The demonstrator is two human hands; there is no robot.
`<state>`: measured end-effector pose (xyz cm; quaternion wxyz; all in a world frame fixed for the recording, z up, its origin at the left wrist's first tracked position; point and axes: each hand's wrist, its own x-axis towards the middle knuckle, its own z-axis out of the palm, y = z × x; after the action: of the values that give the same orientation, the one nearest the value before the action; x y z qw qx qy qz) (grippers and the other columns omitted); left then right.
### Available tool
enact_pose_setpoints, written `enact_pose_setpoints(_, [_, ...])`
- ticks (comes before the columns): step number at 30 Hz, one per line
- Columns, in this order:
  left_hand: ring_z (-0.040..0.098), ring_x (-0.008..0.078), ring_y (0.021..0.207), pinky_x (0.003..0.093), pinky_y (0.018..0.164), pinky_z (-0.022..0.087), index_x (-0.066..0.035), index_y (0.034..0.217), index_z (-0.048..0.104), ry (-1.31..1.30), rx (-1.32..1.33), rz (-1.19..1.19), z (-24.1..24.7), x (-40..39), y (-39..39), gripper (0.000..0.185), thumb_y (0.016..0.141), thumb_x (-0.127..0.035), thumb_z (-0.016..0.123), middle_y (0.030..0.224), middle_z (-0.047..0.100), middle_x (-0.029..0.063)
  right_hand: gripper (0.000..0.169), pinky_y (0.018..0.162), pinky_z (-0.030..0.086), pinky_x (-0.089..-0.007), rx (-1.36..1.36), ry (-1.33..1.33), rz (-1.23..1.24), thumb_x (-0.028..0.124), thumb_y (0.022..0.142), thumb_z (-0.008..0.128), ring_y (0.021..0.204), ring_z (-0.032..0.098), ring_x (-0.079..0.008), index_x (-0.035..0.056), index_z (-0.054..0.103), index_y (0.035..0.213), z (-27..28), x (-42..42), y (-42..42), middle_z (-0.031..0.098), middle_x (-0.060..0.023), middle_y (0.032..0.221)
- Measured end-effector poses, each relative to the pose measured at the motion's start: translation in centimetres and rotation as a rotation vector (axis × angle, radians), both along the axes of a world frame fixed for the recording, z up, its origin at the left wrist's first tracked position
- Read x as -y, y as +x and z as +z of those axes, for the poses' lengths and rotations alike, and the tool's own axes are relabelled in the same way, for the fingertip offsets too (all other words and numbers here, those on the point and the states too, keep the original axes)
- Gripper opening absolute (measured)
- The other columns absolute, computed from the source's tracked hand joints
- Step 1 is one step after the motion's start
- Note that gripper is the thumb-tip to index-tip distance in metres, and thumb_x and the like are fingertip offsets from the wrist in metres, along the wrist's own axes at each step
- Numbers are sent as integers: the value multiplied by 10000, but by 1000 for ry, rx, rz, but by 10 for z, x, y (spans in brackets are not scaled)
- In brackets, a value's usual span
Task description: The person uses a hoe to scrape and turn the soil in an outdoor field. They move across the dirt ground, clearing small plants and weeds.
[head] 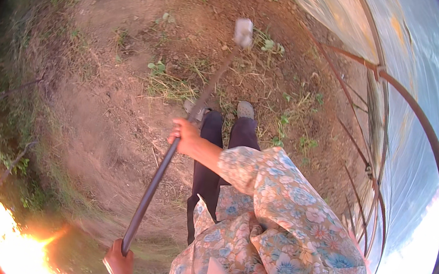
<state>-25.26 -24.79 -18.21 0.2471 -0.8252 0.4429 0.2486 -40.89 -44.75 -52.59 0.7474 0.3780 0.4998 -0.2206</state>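
A long-handled hoe slants across the view, its dark handle (150,194) running from lower left to upper centre. Its pale metal blade (243,33), blurred, appears over the reddish soil beyond my feet; whether it touches the ground I cannot tell. My right hand (185,135) is wrapped around the middle of the handle. Down at the lower left, my left hand (120,262), with bangles at the wrist, grips the handle near its rear end. Cut or pulled weeds (172,86) lie on the soil between the blade and my shoes (246,110).
On the right a curved metal pipe frame (424,108) carries translucent plastic sheeting (410,160). Thin slanting rods (351,136) stand near it. Grass and shrubs (9,144) border the left side. Small green plants (271,46) grow near the blade. Strong sunlight glares at lower left.
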Motion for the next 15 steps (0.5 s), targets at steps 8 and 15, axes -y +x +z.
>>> enact_pose_setpoints(8, [599, 377, 776, 425, 629, 473, -20, 1059, 571, -343, 69, 124, 5, -4, -24, 369, 695, -54, 615, 866, 608, 206, 389, 393, 293, -274, 377, -404, -56, 178, 777, 627, 376, 298, -100, 171, 314, 545, 54, 91, 103, 284, 60, 430])
enact_pose_setpoints(15, [576, 352, 683, 436, 588, 456, -42, 1150, 562, -332, 10, -96, -15, 43, -20, 458, 699, -36, 642, 824, 585, 166, 364, 364, 273, -225, 442, -270, -224, 155, 792, 606, 357, 284, -63, 164, 324, 562, -1, 105, 83, 307, 76, 420])
